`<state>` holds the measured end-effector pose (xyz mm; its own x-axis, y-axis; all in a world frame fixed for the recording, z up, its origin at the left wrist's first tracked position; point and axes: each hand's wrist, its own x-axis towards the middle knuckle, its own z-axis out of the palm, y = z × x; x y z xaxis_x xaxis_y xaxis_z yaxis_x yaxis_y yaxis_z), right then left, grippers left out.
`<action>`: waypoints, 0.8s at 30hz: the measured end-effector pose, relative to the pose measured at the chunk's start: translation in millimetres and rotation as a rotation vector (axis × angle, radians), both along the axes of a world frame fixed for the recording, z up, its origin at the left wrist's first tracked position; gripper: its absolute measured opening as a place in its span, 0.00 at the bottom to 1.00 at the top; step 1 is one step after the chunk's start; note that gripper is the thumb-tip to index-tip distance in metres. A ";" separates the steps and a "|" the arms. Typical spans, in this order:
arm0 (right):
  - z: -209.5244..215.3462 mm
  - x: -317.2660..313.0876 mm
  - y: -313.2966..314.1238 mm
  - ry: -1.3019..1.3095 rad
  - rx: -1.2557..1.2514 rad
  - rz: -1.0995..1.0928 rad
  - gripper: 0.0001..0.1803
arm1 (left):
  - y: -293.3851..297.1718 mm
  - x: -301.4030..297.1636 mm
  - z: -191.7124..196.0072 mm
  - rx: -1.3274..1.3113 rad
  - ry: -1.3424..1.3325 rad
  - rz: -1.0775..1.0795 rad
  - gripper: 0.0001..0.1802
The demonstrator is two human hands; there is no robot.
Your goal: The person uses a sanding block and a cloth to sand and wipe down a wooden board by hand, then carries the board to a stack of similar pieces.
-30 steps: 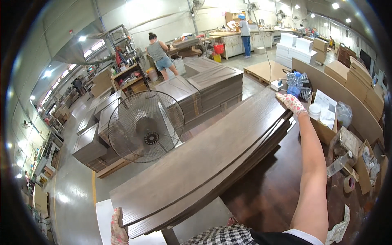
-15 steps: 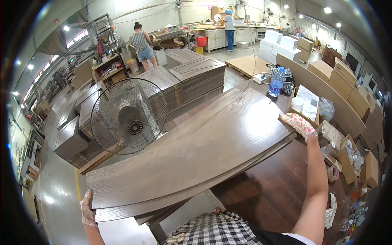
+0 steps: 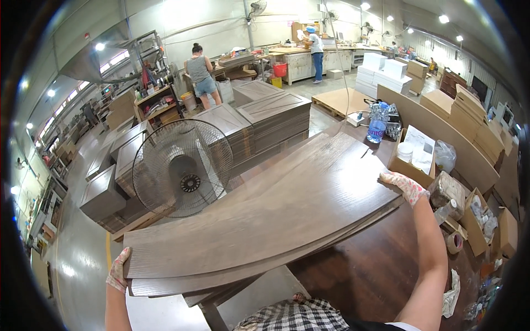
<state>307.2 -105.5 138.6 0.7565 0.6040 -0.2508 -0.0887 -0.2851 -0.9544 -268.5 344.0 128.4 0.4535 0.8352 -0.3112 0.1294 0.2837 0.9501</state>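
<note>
A long brown wood-grain panel (image 3: 259,215) lies across the front of me, on top of similar panels whose edges show beneath it. My left hand (image 3: 118,270), in a patterned glove, grips the panel's left end. At the far right end my right hand (image 3: 407,187), in a glove with pink spots, is closed over the corner. The undersides of both hands' grips are hidden by the panel. The stack rests partly over a dark brown tabletop (image 3: 353,262).
A fan (image 3: 182,168) stands just beyond the panel, before stacks of brown panels (image 3: 276,116). On the right are a water bottle (image 3: 377,124), an open carton (image 3: 406,165), a tape roll (image 3: 455,243) and a white cloth (image 3: 451,295). Two people work at the back.
The view has tipped slightly, so the surroundings sit lower. My left hand has shifted a little up the panel's end. My right hand stays at its corner.
</note>
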 end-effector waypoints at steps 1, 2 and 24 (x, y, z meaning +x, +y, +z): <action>-3.0 0.7 -1.8 0.028 0.006 -0.009 0.26 | 3.9 -4.5 -2.2 -0.003 0.004 0.011 0.24; -5.5 3.4 -1.8 0.034 0.001 0.003 0.26 | 8.9 -7.8 -3.8 0.032 0.007 -0.030 0.25; -78.0 59.0 -11.9 -1.017 -0.266 -0.114 0.35 | 135.0 -63.9 -151.3 0.396 -0.518 0.086 0.41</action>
<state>366.3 -117.4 60.6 0.7336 0.5351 0.4189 0.6781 -0.5363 -0.5025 -332.4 479.0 -22.9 0.3882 0.8817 0.2681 -0.3804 -0.1117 0.9180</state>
